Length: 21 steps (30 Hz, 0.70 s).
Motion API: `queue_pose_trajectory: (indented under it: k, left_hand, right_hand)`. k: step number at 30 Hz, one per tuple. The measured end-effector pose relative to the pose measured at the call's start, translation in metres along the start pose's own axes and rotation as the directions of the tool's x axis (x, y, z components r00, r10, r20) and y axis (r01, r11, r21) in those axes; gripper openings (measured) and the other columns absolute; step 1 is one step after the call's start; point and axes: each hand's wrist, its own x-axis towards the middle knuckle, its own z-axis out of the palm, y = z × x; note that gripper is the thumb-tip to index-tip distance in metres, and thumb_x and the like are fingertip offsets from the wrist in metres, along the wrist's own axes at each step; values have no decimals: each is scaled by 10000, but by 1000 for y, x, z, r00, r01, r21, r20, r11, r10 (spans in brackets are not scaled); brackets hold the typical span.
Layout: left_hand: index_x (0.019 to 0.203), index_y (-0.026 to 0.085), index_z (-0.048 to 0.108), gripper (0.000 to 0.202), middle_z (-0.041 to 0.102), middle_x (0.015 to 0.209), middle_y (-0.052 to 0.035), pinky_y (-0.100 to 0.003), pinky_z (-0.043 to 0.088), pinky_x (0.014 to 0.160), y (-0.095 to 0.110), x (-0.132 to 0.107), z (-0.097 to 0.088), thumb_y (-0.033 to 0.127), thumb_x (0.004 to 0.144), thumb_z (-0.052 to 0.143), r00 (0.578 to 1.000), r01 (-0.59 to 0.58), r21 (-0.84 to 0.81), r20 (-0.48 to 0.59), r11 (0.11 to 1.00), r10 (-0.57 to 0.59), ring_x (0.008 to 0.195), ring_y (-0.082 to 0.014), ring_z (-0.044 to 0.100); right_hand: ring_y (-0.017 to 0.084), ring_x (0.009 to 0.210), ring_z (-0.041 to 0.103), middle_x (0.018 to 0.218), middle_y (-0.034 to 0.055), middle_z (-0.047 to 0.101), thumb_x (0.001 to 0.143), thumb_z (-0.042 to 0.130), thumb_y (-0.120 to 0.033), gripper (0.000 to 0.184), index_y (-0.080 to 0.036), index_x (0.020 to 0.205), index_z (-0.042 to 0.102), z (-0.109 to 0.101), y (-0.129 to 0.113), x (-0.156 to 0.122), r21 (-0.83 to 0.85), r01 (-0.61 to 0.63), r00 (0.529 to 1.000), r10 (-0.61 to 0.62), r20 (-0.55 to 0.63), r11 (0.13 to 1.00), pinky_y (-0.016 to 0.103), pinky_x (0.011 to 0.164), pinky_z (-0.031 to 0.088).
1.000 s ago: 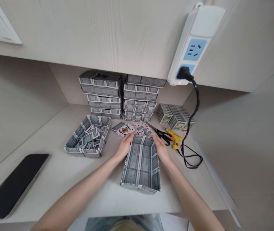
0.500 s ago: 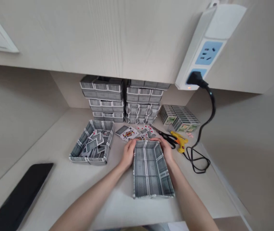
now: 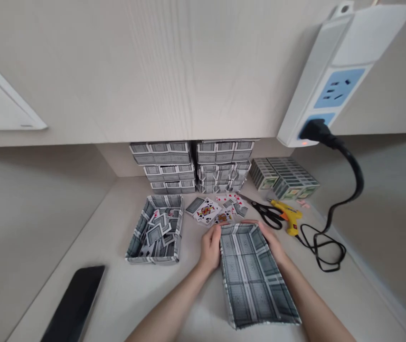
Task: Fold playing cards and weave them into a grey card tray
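Note:
A tray made of grey-backed playing cards point(image 3: 256, 280) lies on the desk in front of me, empty inside. My left hand point(image 3: 210, 247) grips its far left wall, fingers curled round the rim. On the far right wall, my right hand point(image 3: 271, 241) holds it the same way. Loose playing cards point(image 3: 212, 211) lie face up just beyond the tray. A second card tray point(image 3: 135, 243) with several loose cards in it sits to the left.
Two stacks of card trays point(image 3: 192, 166) stand at the back under a shelf. Card packs point(image 3: 283, 176) sit at the back right. Black scissors point(image 3: 265, 213), a yellow glue gun point(image 3: 288, 217) with a black cord point(image 3: 325, 247), a power strip point(image 3: 341, 71), and a dark phone point(image 3: 72, 308) are nearby.
The view has tilted up and to the left, so everything sits lower and further right in frame. Both hands keep their grip on the tray's far end; the tray has turned slightly.

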Motion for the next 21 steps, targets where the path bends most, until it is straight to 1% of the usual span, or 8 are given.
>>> queue_pose_trajectory:
  k: [7, 10, 12, 13, 15, 17, 19, 21]
  left_hand:
    - [903, 152, 598, 384, 626, 951, -55, -300, 402, 829, 0, 2, -8, 401, 819, 318, 1000, 24, 40, 5, 999, -25, 927, -181, 544]
    - [903, 149, 589, 390, 620, 956, -62, -303, 404, 820, 1, 4, -8, 401, 819, 304, 999, 31, 67, -19, 997, -30, 921, -184, 543]
    - [911, 157, 579, 360, 606, 985, -59, -300, 383, 848, 1, 5, -6, 384, 817, 316, 999, 0, 83, -40, 997, 3, 942, -178, 529]
    - [929, 159, 567, 342, 602, 989, -57, -302, 373, 862, 1, 6, -6, 374, 815, 326, 998, -18, 76, -59, 997, 22, 941, -173, 527]
    - [960, 153, 546, 339, 611, 956, -58, -314, 377, 855, 1, 7, -5, 365, 811, 326, 995, -35, 31, -91, 999, 37, 913, -174, 538]
    - [939, 150, 567, 341, 610, 961, -58, -308, 372, 856, 0, 9, -5, 354, 806, 328, 996, -25, 38, -84, 999, 28, 923, -178, 532]
    - [911, 147, 594, 361, 615, 958, -54, -306, 383, 831, 0, 12, -6, 353, 800, 320, 998, 15, 54, -65, 998, -11, 896, -182, 539]
    - [910, 147, 604, 357, 622, 944, -46, -308, 376, 839, 0, 15, -7, 351, 786, 338, 995, 19, 75, -98, 997, -12, 897, -185, 539]
  right_hand:
    - [244, 918, 519, 951, 36, 620, 755, 428, -480, 350, -232, 886, 637, 9, 0, 2, -69, 37, 999, -35, 25, 997, 352, 834, 342]
    - [227, 959, 495, 981, 27, 603, 774, 405, -450, 336, -239, 945, 603, 11, -2, 0, -60, 55, 998, -56, -2, 997, 347, 872, 318]
    - [213, 944, 504, 953, 13, 606, 785, 393, -425, 336, -255, 1036, 538, 13, -4, -1, 5, 67, 997, -67, -30, 998, 352, 866, 325]
    - [209, 917, 514, 920, 9, 612, 780, 399, -423, 330, -252, 1026, 538, 14, -4, -1, 18, 77, 996, -76, -37, 997, 348, 854, 335]
    - [208, 907, 510, 901, 14, 609, 769, 414, -418, 297, -222, 902, 592, 14, -4, 0, -15, 97, 995, -97, -34, 995, 327, 841, 339]
    - [202, 893, 508, 887, 23, 610, 772, 410, -411, 296, -201, 814, 615, 14, -1, 2, -26, 106, 994, -107, -16, 994, 305, 825, 342]
    - [194, 872, 511, 893, 29, 612, 774, 410, -412, 306, -194, 813, 621, 14, 4, 6, -2, 104, 995, -104, 0, 995, 294, 800, 354]
    - [192, 874, 513, 891, 30, 615, 770, 416, -426, 317, -192, 812, 627, 13, 8, 8, 12, 108, 994, -108, 13, 994, 292, 787, 362]
